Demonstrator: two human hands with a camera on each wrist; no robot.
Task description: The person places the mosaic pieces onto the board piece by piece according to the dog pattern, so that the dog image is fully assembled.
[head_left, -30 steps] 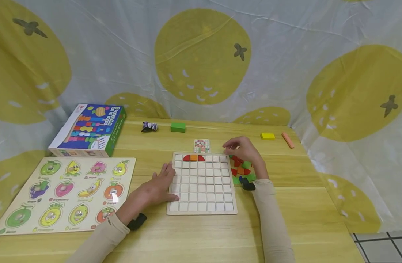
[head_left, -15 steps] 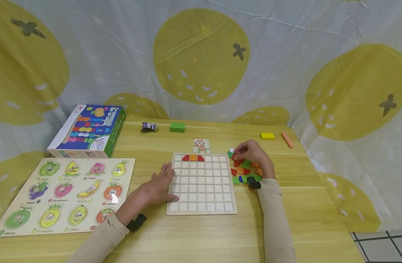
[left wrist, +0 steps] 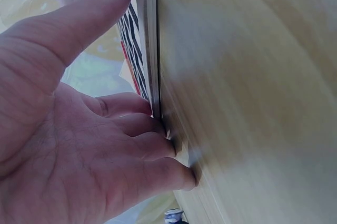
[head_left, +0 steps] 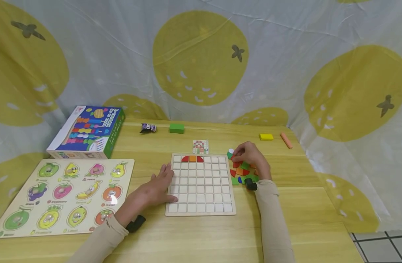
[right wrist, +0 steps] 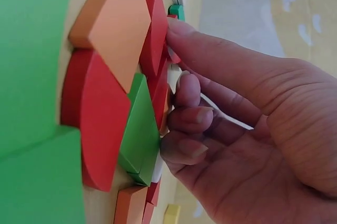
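Observation:
A wooden grid board (head_left: 201, 212) lies mid-table, with two red quarter-round blocks and an orange square block (head_left: 192, 158) between them in its top row. My left hand (head_left: 157, 186) rests at its left edge, fingers spread; in the left wrist view the thumb and fingertips touch the board's side (left wrist: 152, 40). Right of the board, a pile of coloured blocks lies on the table, with a green block (right wrist: 139, 134) and an orange one (right wrist: 113, 24) near. Over the pile, my right hand (head_left: 251, 153) pinches a small red block (right wrist: 172, 54) between thumb and finger, mostly hidden.
A small pattern card (head_left: 200, 147) lies behind the board. At left are a fruit puzzle board (head_left: 64, 232) and a toy box (head_left: 86, 131). Along the back stand a small figure (head_left: 148, 128), a green block (head_left: 176, 128), a yellow block (head_left: 266, 137) and an orange stick (head_left: 286, 140).
My right hand has come from the board's top right corner down and right onto the pile, where its fingers now pinch a red block. The left hand stays at the board's edge.

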